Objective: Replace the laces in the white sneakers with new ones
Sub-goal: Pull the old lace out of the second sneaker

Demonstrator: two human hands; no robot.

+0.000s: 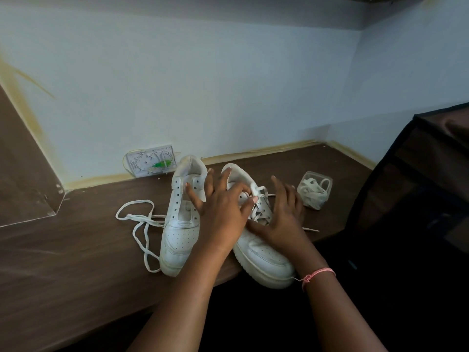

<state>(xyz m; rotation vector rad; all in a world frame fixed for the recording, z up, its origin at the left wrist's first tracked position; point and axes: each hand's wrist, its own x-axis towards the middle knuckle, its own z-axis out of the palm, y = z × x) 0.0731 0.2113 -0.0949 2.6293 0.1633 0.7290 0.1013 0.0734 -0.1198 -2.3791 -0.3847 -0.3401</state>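
White leather sneakers sit mid-desk, the right one still laced under a spread right hand while the left hand pinches its lace; new laces in a clear tub at two o'clock could get knocked off.

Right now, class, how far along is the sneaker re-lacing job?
Done: the left sneaker has bare eyelets, its old lace loose on the desk beside it. In hand: both hands, left and right, work at the right sneaker's still-threaded lace. Left: finish unlacing, then thread the laces waiting in the clear tub.
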